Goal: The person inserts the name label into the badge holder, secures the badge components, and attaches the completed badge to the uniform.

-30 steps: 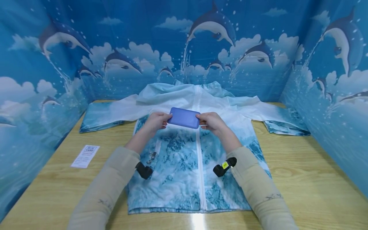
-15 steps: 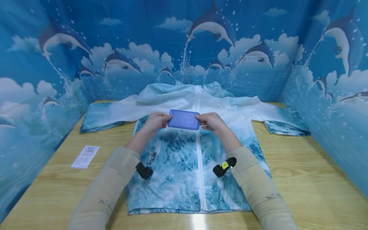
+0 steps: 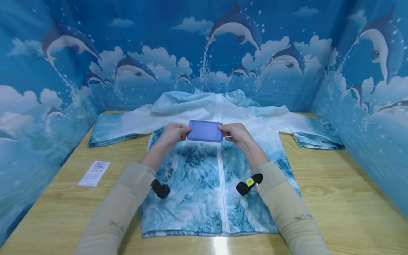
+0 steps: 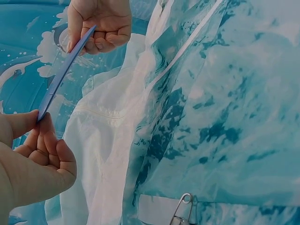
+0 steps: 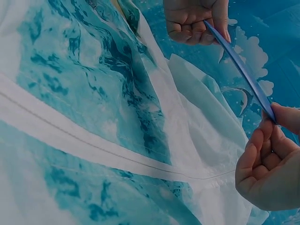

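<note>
A thin, blue-purple rectangular card (image 3: 205, 131) with rounded corners is held up above the jacket's chest. My left hand (image 3: 173, 135) pinches its left end between thumb and fingers, and my right hand (image 3: 237, 134) pinches the right end the same way. Seen edge-on in the left wrist view, the card (image 4: 65, 72) looks slim and slightly bowed. Beneath lies a blue and white zip-up jacket (image 3: 191, 198), spread flat with both sleeves out. Metal safety pins (image 3: 169, 174) rest on its left front; one safety pin (image 4: 185, 206) also appears in the left wrist view.
A printed white paper card (image 3: 94, 173) lies on the wooden table (image 3: 338, 198), left of the jacket. Blue dolphin-print curtains (image 3: 178, 42) enclose the table at the back and both sides.
The card has tilted slightly between the frames and shifted a little, staying pinched at both ends. The arms are nearly still, and the jacket and paper card lie as before.
</note>
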`<state>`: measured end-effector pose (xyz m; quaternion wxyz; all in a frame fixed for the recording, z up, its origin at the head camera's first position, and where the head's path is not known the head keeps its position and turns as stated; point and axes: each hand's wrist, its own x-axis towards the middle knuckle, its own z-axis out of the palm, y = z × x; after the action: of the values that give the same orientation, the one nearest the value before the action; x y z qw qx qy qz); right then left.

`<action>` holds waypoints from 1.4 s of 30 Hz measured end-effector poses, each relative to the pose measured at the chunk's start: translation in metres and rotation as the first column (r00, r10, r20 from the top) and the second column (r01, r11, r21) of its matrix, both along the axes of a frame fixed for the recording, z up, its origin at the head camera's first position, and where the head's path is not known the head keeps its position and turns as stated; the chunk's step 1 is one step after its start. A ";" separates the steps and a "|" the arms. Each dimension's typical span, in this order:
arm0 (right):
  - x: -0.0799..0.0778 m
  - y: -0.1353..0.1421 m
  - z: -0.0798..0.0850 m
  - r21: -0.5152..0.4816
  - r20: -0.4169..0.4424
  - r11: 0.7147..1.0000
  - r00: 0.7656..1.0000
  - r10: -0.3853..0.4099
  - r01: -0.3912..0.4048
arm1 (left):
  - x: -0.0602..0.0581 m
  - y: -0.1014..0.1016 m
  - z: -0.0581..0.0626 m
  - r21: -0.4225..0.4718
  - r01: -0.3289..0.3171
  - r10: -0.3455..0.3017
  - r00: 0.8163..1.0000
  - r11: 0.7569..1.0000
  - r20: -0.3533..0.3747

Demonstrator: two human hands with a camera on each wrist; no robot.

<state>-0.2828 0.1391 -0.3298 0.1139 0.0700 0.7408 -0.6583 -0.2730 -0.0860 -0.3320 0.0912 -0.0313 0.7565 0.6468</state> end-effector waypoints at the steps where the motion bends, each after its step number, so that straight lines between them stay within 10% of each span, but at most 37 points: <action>1: 0.000 0.000 0.000 0.001 -0.003 1.000 1.000 -0.002 0.002 | 0.000 0.000 0.001 0.000 -0.002 0.002 1.000 1.000 -0.001; 42: -0.002 0.002 -0.001 -0.009 0.031 0.998 0.997 -0.065 0.065 | 0.000 0.004 -0.001 0.032 0.094 -0.093 0.995 0.995 -0.022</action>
<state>-0.2849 0.1410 -0.3310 0.1040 0.1034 0.7329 -0.6643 -0.2732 -0.0818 -0.3334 0.1143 0.0122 0.7473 0.6544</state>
